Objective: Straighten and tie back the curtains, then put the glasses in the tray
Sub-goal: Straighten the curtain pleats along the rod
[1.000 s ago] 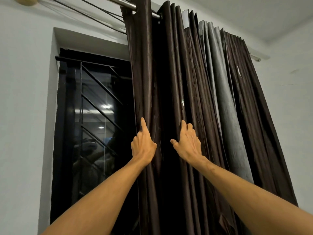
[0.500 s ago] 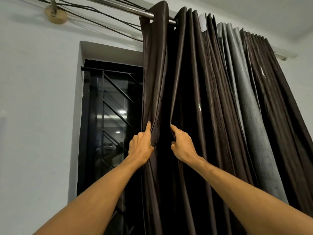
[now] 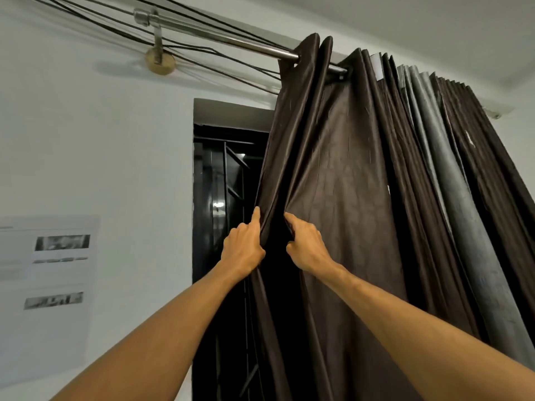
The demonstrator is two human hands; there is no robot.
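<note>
Head view: left hand and right hand, centre frame, each have fingers curled, pinching adjacent folds of the dark brown curtain, which hangs bunched from the rod, upper right.

Dim, soft indoor light here, nothing harsh: the wall looks flat grey-white and the dark curtain only catches a dull sheen along its folds. There's a little bright reflection in the black window glass, a faint shadow beside the rod bracket, and the paper sheet at the left edge is blurry, plus wide-angle bending.
</note>
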